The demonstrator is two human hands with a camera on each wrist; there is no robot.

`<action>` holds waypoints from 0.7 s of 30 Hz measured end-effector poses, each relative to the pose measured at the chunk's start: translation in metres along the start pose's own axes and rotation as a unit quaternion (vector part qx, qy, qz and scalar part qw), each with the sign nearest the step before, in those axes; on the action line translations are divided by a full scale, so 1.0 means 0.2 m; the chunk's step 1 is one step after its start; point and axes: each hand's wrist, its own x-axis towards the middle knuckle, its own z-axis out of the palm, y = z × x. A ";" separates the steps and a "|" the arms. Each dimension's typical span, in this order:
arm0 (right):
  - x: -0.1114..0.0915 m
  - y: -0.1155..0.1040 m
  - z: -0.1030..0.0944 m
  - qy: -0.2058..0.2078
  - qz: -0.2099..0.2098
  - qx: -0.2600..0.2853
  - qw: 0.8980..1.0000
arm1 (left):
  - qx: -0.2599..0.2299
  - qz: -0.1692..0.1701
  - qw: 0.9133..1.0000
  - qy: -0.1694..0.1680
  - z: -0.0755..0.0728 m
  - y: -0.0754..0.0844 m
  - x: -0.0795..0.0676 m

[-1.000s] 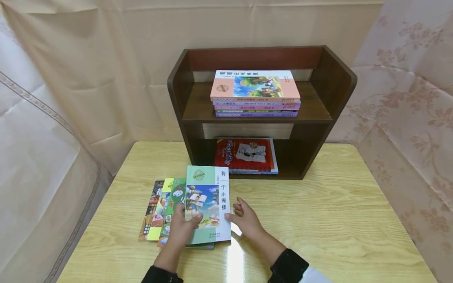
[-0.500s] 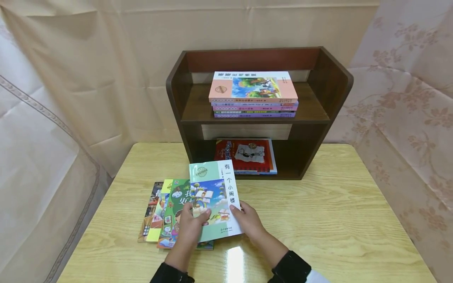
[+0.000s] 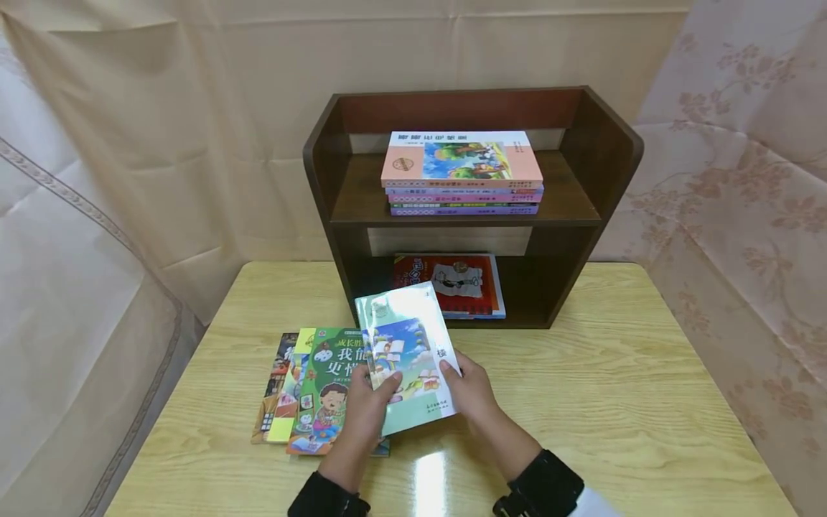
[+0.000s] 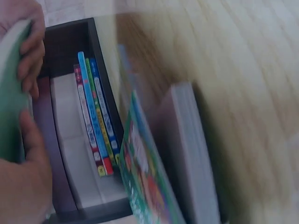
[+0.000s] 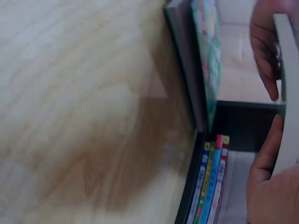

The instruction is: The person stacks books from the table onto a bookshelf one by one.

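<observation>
In the head view, a pale green and white paperback book (image 3: 403, 337) is held tilted above the table, its blue picture cover facing up. My left hand (image 3: 367, 408) grips its lower left edge, thumb over the cover. On its right edge, my right hand (image 3: 474, 389) pinches it with the thumb on top; the fingers beneath are hidden. Just left of it, a green picture book (image 3: 328, 384) lies over a yellow book (image 3: 280, 429) and a brown book (image 3: 263, 420). The held book's pages (image 5: 290, 102) appear edge-on in the right wrist view.
Behind the hands stands a dark brown two-tier bookshelf (image 3: 597, 179). Several books (image 3: 461, 165) are stacked flat on its upper tier. A red book (image 3: 455, 283) tops a flat pile on the lower tier. The wooden table (image 3: 614, 402) extends around it.
The right hand has come onto the pale green book's right edge. Both hands have lifted it to the right and tilted it, uncovering more of the green picture book.
</observation>
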 end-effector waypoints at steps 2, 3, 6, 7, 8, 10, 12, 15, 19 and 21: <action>0.01 -0.01 -0.03 -0.002 0.013 0.002 1.000 | -0.005 0.003 0.999 -0.046 -0.02 0.02 0.01; 0.01 -0.02 -0.05 -0.002 0.019 0.003 1.000 | -0.005 0.005 0.997 -0.072 -0.03 0.02 0.02; 0.02 -0.04 -0.11 -0.004 0.031 0.008 0.999 | 0.007 0.005 0.988 -0.153 -0.09 0.05 0.05; 0.02 -0.05 -0.13 -0.006 0.034 0.010 0.999 | 0.004 0.004 0.984 -0.178 -0.10 0.06 0.06; 0.02 -0.05 -0.15 -0.008 0.036 0.009 0.999 | 0.009 0.006 0.980 -0.197 -0.12 0.07 0.07; 0.02 -0.06 -0.19 -0.020 0.041 0.013 0.999 | 0.028 0.013 0.976 -0.215 -0.15 0.09 0.10; 0.02 -0.06 -0.22 -0.031 0.046 0.013 0.998 | 0.031 0.014 0.974 -0.223 -0.17 0.11 0.13; 0.01 -0.06 -0.27 -0.049 0.051 0.003 0.997 | 0.050 0.023 0.975 -0.217 -0.19 0.14 0.16; 0.01 -0.06 -0.32 -0.067 0.055 -0.016 0.996 | 0.072 0.034 0.973 -0.217 -0.21 0.17 0.20; 0.01 -0.06 -0.35 -0.078 0.049 -0.018 0.996 | 0.079 0.039 0.970 -0.224 -0.21 0.18 0.22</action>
